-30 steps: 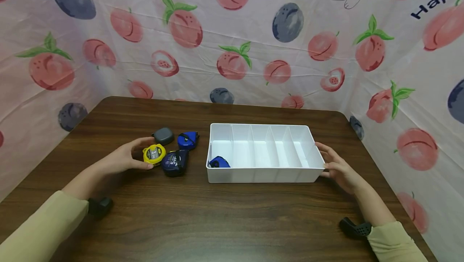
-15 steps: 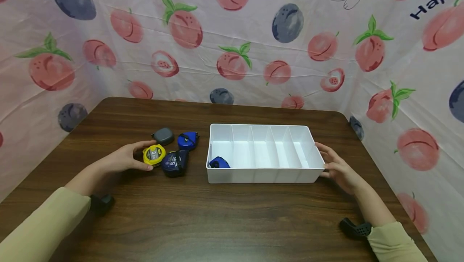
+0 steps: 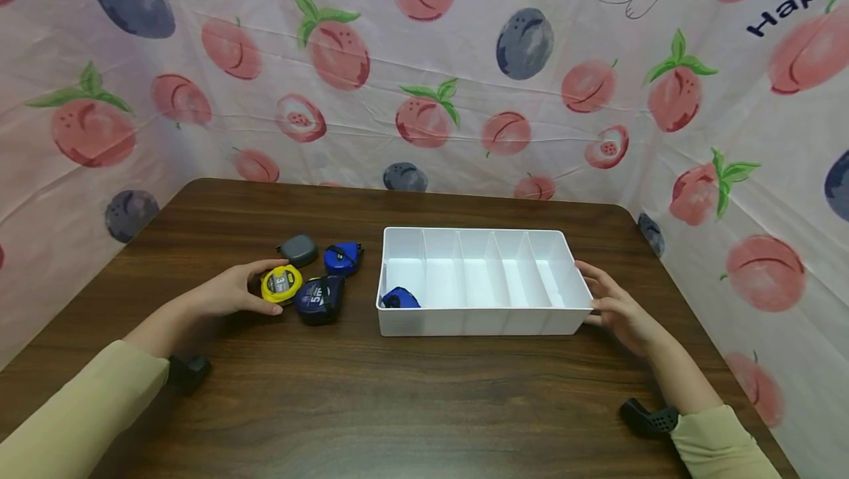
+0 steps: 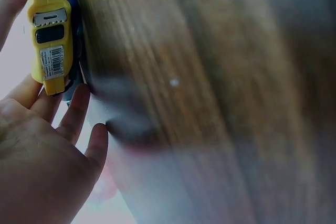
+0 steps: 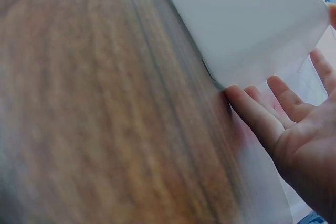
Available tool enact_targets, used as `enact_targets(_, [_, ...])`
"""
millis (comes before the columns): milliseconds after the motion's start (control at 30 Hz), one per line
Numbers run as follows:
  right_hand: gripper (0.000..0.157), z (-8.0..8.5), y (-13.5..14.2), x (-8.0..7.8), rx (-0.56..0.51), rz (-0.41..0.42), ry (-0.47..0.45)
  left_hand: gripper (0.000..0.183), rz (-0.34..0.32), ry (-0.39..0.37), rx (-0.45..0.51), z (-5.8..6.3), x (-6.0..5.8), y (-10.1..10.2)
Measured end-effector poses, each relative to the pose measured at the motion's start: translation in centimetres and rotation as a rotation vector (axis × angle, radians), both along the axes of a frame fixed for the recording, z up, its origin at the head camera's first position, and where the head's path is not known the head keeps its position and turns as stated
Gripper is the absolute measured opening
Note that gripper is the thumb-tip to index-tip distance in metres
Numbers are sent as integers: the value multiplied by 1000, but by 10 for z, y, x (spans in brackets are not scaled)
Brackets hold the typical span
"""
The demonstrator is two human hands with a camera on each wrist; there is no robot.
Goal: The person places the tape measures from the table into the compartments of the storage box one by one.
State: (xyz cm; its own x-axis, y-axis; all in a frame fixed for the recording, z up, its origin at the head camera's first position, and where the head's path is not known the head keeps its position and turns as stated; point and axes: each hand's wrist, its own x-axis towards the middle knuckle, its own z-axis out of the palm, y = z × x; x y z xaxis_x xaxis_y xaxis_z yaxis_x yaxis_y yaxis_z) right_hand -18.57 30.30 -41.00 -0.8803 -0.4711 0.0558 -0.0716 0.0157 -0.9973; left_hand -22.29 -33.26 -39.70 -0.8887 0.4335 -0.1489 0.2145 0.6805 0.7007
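In the head view my left hand [image 3: 232, 291] lies around the yellow tape measure [image 3: 281, 284], index finger along its far side and thumb by its near edge. In the left wrist view the fingers look loosely extended, and a gap shows beside the thumb. Right against the yellow one are a dark blue tape measure [image 3: 320, 301] and a grey tape measure [image 3: 298, 250]; a bright blue tape measure [image 3: 342, 259] sits just behind. My right hand [image 3: 620, 309] touches the right end of the white divided box [image 3: 477, 322] with nearly straight fingers.
The box has several narrow compartments side by side; a blue tape measure [image 3: 401, 298] lies at the front of the leftmost one. Everything stands on a dark wooden table [image 3: 424, 405]. A fruit-printed cloth [image 3: 464, 37] hangs behind and at both sides.
My left thumb has drawn slightly away from the yellow tape measure's near edge. The tape measures, the box and my right hand have kept their places; the head view has tilted up slightly.
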Motion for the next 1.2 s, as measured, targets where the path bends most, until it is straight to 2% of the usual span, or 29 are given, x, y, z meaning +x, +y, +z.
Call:
enact_targets(533, [61,2,-1,1,11,-12,-3,82,31,50,-34,2,-1,2])
enact_targets(900, [62,4,-2,2,26,-22,-13,78,22,89,-68,2,-2,0])
enact_targets(1200, [62,4,-2,2,31,-21,-8,75,59,103,-70,5,1,-2])
